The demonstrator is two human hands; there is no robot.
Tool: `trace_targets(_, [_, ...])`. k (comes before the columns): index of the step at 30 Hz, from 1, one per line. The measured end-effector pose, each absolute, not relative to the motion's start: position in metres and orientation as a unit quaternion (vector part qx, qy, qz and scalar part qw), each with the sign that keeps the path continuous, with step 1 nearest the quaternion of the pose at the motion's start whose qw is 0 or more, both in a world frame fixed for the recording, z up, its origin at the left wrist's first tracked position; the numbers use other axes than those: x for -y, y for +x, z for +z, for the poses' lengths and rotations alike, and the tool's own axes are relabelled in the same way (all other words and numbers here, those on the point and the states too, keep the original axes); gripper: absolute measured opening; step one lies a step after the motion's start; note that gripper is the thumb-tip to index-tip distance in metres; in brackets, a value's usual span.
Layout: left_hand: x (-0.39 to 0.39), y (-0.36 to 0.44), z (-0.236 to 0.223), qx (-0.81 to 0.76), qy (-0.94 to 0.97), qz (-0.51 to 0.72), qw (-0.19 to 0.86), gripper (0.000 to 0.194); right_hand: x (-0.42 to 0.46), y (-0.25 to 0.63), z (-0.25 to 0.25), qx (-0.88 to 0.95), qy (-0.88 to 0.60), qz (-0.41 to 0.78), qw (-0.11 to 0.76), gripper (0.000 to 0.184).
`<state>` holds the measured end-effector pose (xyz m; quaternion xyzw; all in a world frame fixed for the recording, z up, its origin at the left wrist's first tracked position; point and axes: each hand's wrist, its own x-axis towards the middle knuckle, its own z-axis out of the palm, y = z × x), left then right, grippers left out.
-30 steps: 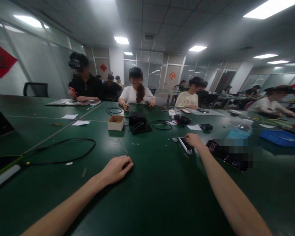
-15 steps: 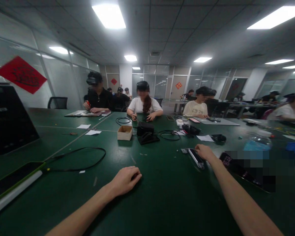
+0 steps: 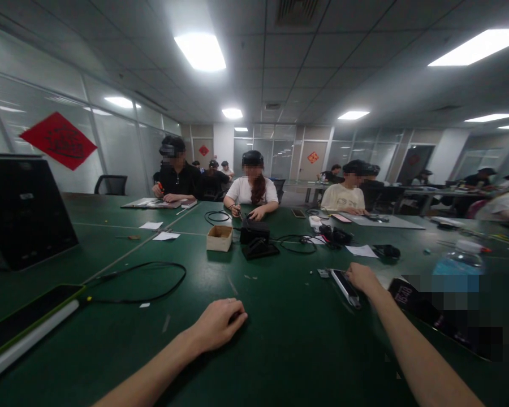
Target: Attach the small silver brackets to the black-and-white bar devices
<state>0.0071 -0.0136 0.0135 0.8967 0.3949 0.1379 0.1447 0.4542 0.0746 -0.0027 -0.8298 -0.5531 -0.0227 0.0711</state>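
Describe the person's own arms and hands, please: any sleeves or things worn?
The left forearm and right forearm are bare, with no sleeves, watch or cables. The left hand seems to wear a thin ring; the right hand shows nothing worn.

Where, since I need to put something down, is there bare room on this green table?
The widest bare patch of the green table lies between the left hand and right hand, below the cardboard box. It is crowded around the black unit and its cables.
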Motion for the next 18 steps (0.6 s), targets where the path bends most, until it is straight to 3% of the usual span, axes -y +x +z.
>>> trace_targets(5, [0.014,0.009,0.016,-0.385,0.902,0.138,0.14,0.024,-0.073,0.438,0.017,0.563,-0.822,-0.045,0.073,0.027])
trace_targets(18, [0.011,0.008,0.012,-0.38,0.898,0.157,0.157,0.028,-0.077,0.382,0.016,0.694,-0.716,-0.059,0.044,0.015])
